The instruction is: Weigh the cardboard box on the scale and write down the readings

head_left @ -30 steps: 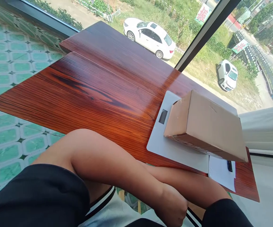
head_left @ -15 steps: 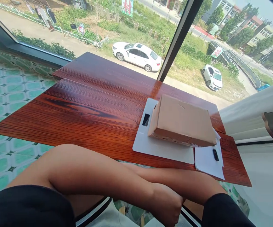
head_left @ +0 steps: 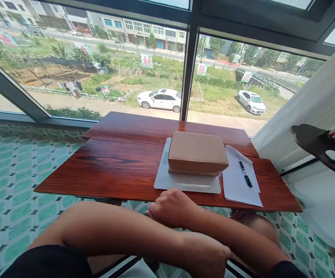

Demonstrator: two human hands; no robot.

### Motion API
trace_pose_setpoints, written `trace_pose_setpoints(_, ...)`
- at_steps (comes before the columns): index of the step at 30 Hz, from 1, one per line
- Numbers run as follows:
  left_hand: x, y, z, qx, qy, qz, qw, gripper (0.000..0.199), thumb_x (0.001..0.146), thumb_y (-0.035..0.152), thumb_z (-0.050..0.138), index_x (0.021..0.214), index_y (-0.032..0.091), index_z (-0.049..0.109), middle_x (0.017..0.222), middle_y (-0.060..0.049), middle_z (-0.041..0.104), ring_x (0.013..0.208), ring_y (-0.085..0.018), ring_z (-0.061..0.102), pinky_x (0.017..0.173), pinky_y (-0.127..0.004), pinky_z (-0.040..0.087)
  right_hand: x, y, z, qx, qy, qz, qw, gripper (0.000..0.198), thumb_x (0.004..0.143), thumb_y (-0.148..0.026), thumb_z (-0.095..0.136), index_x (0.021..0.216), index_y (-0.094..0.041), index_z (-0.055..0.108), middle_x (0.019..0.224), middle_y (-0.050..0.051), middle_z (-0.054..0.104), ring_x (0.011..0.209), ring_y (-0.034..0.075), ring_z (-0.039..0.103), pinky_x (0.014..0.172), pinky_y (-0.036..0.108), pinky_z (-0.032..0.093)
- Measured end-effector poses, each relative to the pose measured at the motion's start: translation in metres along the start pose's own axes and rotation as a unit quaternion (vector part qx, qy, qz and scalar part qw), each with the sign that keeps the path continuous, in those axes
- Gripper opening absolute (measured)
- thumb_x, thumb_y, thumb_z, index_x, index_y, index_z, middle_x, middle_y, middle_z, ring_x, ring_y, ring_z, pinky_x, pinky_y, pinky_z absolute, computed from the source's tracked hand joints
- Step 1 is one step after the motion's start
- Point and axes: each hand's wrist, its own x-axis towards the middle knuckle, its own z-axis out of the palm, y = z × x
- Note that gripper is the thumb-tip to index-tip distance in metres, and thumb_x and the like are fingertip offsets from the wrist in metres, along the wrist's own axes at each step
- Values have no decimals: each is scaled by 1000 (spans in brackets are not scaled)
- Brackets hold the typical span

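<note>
My forearms cross in front of the table, low in the view. My left hand [head_left: 206,251] reaches over to the right side, below my right forearm; it is curled closed, with its fingertips hidden underneath. My right hand [head_left: 171,207] is a closed fist just in front of the table's near edge, and nothing shows in it. Nearest to it is a flat silver-grey scale [head_left: 189,185]. On the scale rests a closed brown cardboard box [head_left: 198,150]. To the right of the scale lie white paper sheets [head_left: 235,191] with a black pen [head_left: 245,173] on top.
The reddish wooden table [head_left: 112,168] stands against large windows with a dark frame [head_left: 188,69]. A white curtain [head_left: 295,92] hangs at the right, beside a dark shelf [head_left: 315,141] holding a white object. Green patterned floor tiles [head_left: 19,193] surround the table.
The head view has levelled and lifted, showing more window. My right hand, hidden before behind my left forearm, now shows as a fist by the table edge. The box and scale stay in place.
</note>
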Motion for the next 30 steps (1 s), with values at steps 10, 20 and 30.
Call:
trace_pose_setpoints(10,57,59,-46,457,-219,279,816,19,81,19,57,64,23,65,58,-1,50,54,-13,46,60,-34,33,-60,27,-58,20,238,176,955,39,99,-36,45,68,-17,59,62,1,61,58,12,52,57,32,13)
trace_pose_setpoints(20,55,67,-131,553,57,52,829,19,89,15,51,70,20,51,64,1,52,62,-15,44,63,-33,35,-101,82,-53,22,482,345,805,34,99,-32,44,69,-18,49,61,0,50,59,13,44,60,29,25)
trace_pose_setpoints(30,23,22,-180,391,394,-121,823,25,96,22,43,108,22,65,102,-5,69,100,-18,62,91,-35,49,-82,109,-14,140,615,377,679,39,96,-36,43,130,-17,50,133,13,54,128,25,48,112,47,35)
